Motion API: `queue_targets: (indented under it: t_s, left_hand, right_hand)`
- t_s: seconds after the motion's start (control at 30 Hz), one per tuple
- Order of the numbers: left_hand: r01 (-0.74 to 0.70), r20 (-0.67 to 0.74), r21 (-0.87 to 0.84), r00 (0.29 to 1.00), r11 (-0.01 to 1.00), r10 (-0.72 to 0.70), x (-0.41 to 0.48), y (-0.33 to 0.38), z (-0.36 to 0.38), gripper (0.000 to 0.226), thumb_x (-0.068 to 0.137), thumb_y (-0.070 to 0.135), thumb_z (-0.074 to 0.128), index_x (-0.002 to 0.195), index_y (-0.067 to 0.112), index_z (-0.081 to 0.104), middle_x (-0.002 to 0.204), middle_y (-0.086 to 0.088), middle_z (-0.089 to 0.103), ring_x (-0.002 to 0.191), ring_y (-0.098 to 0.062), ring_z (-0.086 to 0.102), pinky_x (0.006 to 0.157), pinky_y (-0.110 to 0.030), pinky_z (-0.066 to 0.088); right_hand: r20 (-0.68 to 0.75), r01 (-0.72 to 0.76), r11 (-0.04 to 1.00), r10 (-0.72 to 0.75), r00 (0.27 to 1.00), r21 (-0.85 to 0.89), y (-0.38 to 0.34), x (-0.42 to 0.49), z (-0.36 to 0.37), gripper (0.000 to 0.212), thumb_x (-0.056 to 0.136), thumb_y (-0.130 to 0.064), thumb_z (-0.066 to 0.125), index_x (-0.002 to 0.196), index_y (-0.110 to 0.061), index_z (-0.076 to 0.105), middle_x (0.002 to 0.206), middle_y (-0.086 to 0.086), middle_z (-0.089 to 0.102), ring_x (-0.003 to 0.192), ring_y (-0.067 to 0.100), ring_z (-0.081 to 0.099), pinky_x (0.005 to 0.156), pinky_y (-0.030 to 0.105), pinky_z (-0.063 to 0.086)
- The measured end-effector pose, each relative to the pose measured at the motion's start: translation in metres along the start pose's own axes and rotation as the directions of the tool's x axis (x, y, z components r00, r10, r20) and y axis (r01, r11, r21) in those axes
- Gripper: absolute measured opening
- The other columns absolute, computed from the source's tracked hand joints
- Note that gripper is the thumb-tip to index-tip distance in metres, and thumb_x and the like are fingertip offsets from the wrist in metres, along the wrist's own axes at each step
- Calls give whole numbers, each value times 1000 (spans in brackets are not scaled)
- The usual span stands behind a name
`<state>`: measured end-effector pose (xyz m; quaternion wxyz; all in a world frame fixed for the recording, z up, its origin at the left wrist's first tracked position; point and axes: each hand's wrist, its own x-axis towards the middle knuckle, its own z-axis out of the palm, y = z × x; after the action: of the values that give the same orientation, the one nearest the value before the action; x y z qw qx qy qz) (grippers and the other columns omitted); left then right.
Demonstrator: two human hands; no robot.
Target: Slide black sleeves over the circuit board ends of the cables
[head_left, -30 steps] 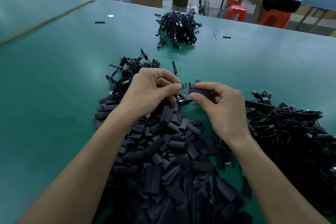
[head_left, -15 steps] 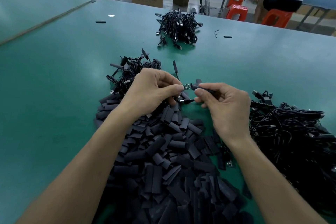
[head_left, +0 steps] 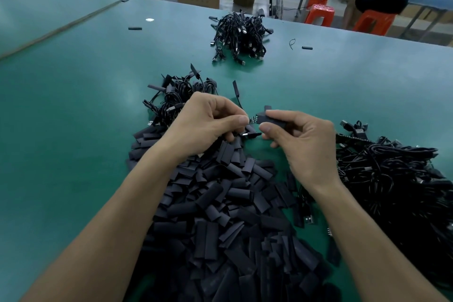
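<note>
Left hand (head_left: 208,125) pinches the cable's circuit board end (head_left: 252,120), right hand (head_left: 304,140) pinches a black sleeve (head_left: 272,119) just beside it, above the sleeve pile (head_left: 232,216).

Open desk (head_left: 73,142) surface is recorded at left and in the band before the far cable bundle (head_left: 240,34); passage is obstructed at near centre by the sleeve pile (head_left: 232,216), just beyond it by a smaller cable tangle (head_left: 176,98), and at right by the cable heap (head_left: 392,179).
</note>
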<state>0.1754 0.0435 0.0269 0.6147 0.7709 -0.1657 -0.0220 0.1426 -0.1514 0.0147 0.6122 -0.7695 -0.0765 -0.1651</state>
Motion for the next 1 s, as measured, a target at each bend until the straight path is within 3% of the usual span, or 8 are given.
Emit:
queue_targets:
  t_s: [0.17, 0.3, 0.53, 0.67, 0.77, 0.83, 0.9, 1.0]
  left_hand:
    - [11, 66, -31, 998, 999, -9, 0, 0, 1, 2, 87, 10, 74, 86, 8, 73, 72, -6, 75, 60, -7, 65, 58, -14, 50]
    - [29, 115, -30, 993, 999, -25, -1, -1, 3, 15, 85, 11, 76, 95, 9, 65, 71, -5, 75, 60, -9, 65, 61, -17, 52]
    - [36, 67, -37, 997, 999, -34, -1, -3, 3, 24, 82, 23, 78, 95, 8, 63, 78, -12, 76, 71, -19, 71, 74, -28, 59]
    - [19, 39, 142, 999, 990, -24, -1, -4, 4, 17, 84, 30, 78, 90, 14, 73, 81, -1, 77, 80, -22, 73, 82, -37, 58]
    - [-1, 15, 218, 1000, 976, -3, -1, -4, 5, 16, 86, 35, 76, 85, 18, 76, 77, 4, 76, 74, -16, 71, 71, -30, 59]
    - [-13, -8, 274, 1000, 962, 16, -2, -4, 6, 20, 87, 38, 74, 78, 20, 76, 65, 11, 71, 53, -2, 60, 51, -16, 45]
    - [-11, -26, 308, 999, 951, 20, -2, -3, 6, 24, 88, 38, 74, 73, 20, 75, 56, 12, 65, 43, 2, 48, 46, -9, 34]
    - [-25, -20, 331, 999, 943, 33, -2, -1, 5, 22, 88, 37, 74, 73, 20, 76, 67, 4, 72, 54, -8, 60, 52, -23, 48]
  right_hand:
    - [140, -29, 997, 18, 990, 76, -3, 2, -2, 26, 70, -28, 81, 95, -25, 76, 78, -1, 77, 68, 18, 74, 59, 20, 54]
    - [234, -13, 999, 3, 972, 42, -2, 2, -3, 22, 78, -11, 81, 95, -23, 76, 78, -1, 77, 68, 17, 74, 59, 19, 54]
    - [141, -23, 997, 12, 990, 80, 0, 0, 1, 20, 80, -4, 79, 90, -21, 76, 73, 1, 76, 63, 17, 71, 57, 20, 54]
    - [54, -36, 993, 30, 998, 108, 2, -2, 2, 21, 80, 0, 79, 84, -21, 75, 71, 5, 75, 60, 18, 71, 58, 20, 55]
    - [28, -38, 991, 35, 999, 131, 3, -3, 3, 19, 81, 0, 78, 84, -19, 75, 68, 7, 74, 58, 17, 70, 57, 20, 54]
    - [17, -36, 990, 34, 999, 140, 4, -3, 5, 19, 81, 0, 78, 84, -18, 75, 68, 6, 74, 58, 17, 70, 57, 20, 54]
    - [18, -35, 990, 32, 999, 136, 4, -3, 6, 20, 81, -1, 79, 85, -20, 75, 69, 5, 74, 59, 19, 71, 58, 21, 55]
    - [49, -29, 993, 24, 999, 116, 5, -3, 6, 23, 80, -4, 80, 88, -24, 75, 71, 2, 75, 61, 19, 72, 59, 21, 55]
